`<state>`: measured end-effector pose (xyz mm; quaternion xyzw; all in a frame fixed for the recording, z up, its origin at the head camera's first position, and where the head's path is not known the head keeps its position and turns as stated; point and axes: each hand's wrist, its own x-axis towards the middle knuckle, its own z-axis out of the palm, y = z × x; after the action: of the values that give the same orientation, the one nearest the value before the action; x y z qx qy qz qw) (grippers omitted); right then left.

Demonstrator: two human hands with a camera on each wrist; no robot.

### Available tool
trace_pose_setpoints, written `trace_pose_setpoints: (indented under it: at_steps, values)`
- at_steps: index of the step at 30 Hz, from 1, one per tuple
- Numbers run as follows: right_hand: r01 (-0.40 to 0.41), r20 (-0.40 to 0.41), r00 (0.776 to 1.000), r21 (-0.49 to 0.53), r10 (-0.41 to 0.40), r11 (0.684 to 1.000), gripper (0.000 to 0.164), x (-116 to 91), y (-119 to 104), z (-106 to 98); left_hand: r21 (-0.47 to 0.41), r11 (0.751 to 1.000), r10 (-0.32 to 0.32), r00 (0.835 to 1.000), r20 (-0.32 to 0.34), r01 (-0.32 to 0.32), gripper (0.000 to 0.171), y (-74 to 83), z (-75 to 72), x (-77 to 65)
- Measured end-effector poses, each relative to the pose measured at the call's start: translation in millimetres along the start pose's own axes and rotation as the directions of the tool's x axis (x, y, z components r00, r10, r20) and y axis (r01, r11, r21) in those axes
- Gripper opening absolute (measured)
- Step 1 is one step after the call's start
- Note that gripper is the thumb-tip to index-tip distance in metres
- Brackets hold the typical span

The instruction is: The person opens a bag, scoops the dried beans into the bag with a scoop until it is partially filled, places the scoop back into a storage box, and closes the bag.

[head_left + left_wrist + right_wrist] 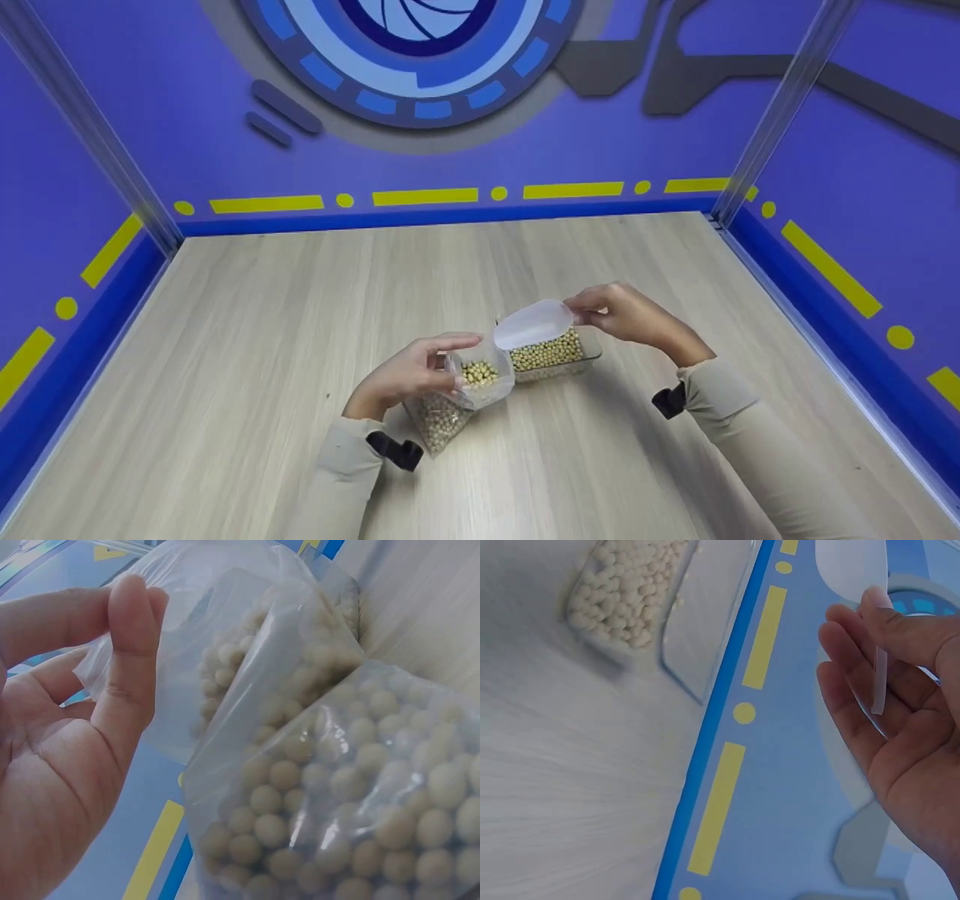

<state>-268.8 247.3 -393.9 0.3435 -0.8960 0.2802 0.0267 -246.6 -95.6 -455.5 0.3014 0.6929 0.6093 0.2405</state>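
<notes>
My left hand (412,371) pinches the edge of a clear plastic bag (444,424) of round pale yellow beans, its mouth standing wide. Beans show inside the mouth, and in the left wrist view the filled bag (337,817) bulges beside the hand, thumb and fingertip together on the film. With my right hand (622,311), I hold a translucent white scoop (534,324) by its handle, its bowl tilted and overlapping the far edge of a clear box (592,352) of beans. The right wrist view shows the scoop's handle (880,682) between thumb and fingers.
A wood-grain table (262,337) lies under everything. Blue panels (420,169) with yellow marks rise along its back and both sides, joined by metal posts (780,112) at the corners. A dark wrist strap (394,450) sits on each sleeve.
</notes>
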Motion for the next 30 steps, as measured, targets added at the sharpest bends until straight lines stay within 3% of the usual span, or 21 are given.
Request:
trace_pose_setpoints:
  at_steps: [11,17,24,30]
  values:
    - [-0.087,-0.022,0.996,0.031,0.088,0.996,0.024,-12,29,7,-0.018,0.999,-0.027,1.000,-0.007,0.027,0.060,3.4,-0.2,-0.5]
    - [-0.085,-0.026,0.996,0.020,0.086,0.996,0.023,-17,39,18,0.019,1.000,-0.024,1.000,-0.020,0.024,0.057,5.0,-0.6,-0.9]
    - [-0.096,-0.036,0.995,0.035,0.098,0.995,0.024,-22,44,28,0.102,0.995,-0.011,0.999,-0.036,0.015,0.051,5.9,-3.0,0.2]
    - [-0.081,-0.023,0.996,0.053,0.082,0.995,0.026,-22,44,34,0.220,0.975,-0.008,0.998,-0.069,0.023,0.049,9.6,-8.3,-1.3]
